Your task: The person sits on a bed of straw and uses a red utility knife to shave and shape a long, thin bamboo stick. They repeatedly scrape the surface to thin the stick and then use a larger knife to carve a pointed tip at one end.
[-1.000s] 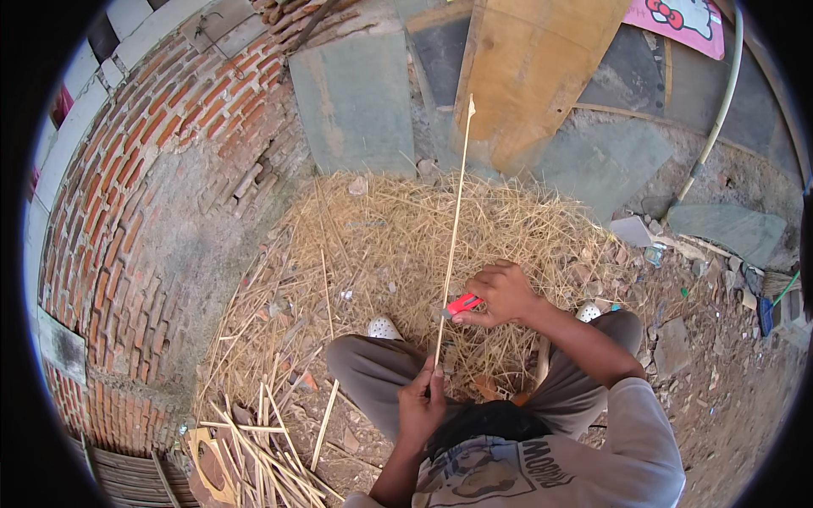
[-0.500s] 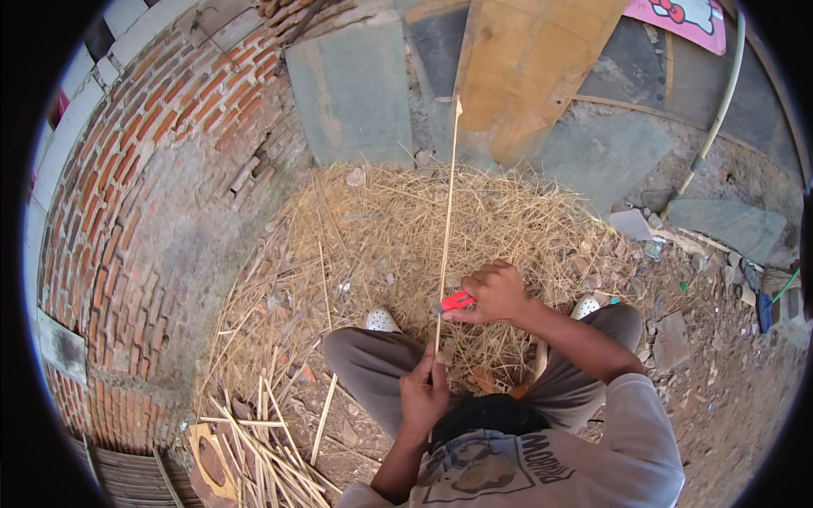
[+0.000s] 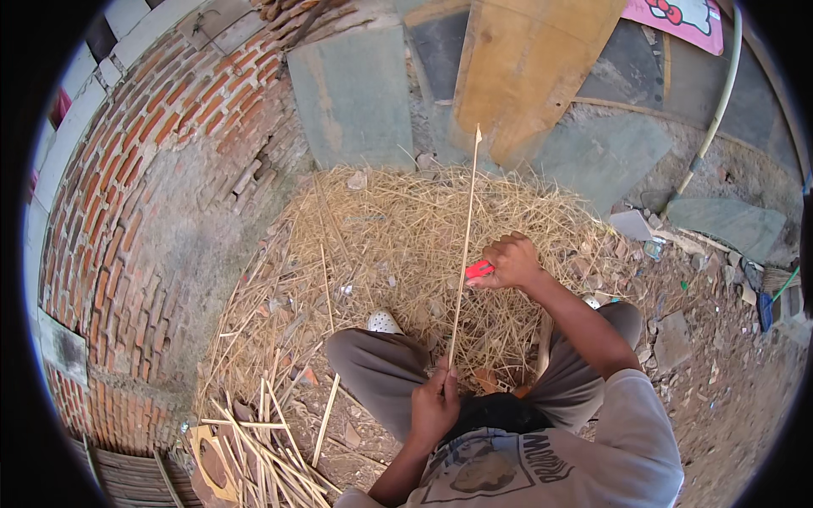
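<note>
A long thin bamboo strip (image 3: 468,233) points away from me, its pale far tip in front of the tan board. My left hand (image 3: 435,404) is closed round its near end, close to my lap. In my right hand (image 3: 509,262) is a red utility knife (image 3: 479,269), gripped in a fist at about the middle of the strip, on its right side. The knife's front end lies against or just beside the strip; its blade is too small to make out. Below the hands and strip spreads a heap of straw-like shavings (image 3: 398,237).
Cut bamboo strips (image 3: 262,461) lie in a pile at the lower left. A worn brick wall (image 3: 127,254) rises on the left. Grey boards (image 3: 351,97) and a tan board (image 3: 529,76) lean at the back. Rubble (image 3: 677,334) and a pale pipe (image 3: 716,123) are on the right.
My right hand with the knife has moved forward and right along the strip. My left hand has shifted slightly right and nearer, and the strip's far tip has swung right and come closer.
</note>
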Available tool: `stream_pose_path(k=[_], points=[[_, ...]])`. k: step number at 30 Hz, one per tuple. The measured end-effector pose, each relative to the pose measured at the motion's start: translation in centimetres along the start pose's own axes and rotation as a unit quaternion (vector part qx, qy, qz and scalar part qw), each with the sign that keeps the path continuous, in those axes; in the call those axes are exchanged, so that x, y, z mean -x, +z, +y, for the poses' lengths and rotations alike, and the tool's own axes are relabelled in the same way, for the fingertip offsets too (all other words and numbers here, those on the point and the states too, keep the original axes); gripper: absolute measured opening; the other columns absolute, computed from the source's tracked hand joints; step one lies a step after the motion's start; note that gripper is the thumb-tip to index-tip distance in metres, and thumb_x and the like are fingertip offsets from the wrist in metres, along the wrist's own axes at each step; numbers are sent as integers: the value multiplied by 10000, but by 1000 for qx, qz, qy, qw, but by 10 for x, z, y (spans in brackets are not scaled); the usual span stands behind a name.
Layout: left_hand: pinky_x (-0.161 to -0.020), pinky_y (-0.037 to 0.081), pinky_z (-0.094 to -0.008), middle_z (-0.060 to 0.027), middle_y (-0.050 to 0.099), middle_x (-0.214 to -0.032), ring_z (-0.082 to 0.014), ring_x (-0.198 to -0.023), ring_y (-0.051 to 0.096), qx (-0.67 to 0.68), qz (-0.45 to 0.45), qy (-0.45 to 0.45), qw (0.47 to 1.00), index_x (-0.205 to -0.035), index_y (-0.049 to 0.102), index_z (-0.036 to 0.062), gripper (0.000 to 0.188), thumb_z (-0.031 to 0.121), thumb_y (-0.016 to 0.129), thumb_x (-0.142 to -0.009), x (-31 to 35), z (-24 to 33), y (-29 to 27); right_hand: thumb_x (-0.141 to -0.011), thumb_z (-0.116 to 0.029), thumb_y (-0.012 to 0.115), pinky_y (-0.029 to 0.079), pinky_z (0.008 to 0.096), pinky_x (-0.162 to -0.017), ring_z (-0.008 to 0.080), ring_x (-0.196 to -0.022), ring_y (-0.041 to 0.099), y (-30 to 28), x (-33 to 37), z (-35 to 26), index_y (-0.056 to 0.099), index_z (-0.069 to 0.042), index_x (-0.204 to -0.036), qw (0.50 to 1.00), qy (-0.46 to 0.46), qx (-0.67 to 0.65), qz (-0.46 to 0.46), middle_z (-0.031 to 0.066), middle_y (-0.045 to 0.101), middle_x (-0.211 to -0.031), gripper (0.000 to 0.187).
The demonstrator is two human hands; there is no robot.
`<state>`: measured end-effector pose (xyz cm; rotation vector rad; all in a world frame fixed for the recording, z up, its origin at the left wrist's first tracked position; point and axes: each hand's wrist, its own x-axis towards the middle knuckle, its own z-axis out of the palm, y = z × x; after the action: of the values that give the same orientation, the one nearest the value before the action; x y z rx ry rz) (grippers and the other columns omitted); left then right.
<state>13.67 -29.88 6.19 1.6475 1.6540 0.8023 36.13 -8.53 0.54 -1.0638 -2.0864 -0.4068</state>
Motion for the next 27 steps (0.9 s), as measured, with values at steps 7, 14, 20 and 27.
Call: stream_pose_path(k=[7, 14, 20, 27], points=[[-480, 451, -376, -237, 539, -609, -362, -516, 600, 2, 4, 63, 998, -1218, 613, 28, 303, 159, 561, -950, 21, -32, 15, -722, -777, 569, 452, 370, -484, 230, -420, 540, 16, 6, 44, 573, -125, -540, 978, 152, 84, -116, 49, 498, -443, 677], [-487, 452, -380, -251, 546, -637, -395, -559, 611, -13, -61, 25, 998, -1230, 612, 41, 312, 149, 565, -941, 28, -20, 3, -740, -798, 527, 475, 388, -493, 249, -436, 559, 11, 14, 89, 619, -133, -599, 982, 124, 93, -110, 47, 526, -454, 685], [-484, 398, -283, -97, 462, -554, -60, -544, 461, -3, -80, 4, 997, -1249, 589, -17, 326, 141, 545, -968, 33, -15, 2, -742, -827, 488, 486, 380, -521, 239, -470, 573, 16, 16, 105, 618, -115, -594, 975, 135, 110, -135, 59, 548, -488, 738], [-558, 485, -303, -278, 629, -787, -184, -604, 653, 8, -70, 11, 997, -1249, 583, -10, 325, 114, 554, -949, 27, -22, -2, -790, -819, 436, 496, 413, -546, 264, -478, 576, 5, -7, 87, 591, -69, -560, 936, 301, -34, -181, 107, 526, -478, 800]])
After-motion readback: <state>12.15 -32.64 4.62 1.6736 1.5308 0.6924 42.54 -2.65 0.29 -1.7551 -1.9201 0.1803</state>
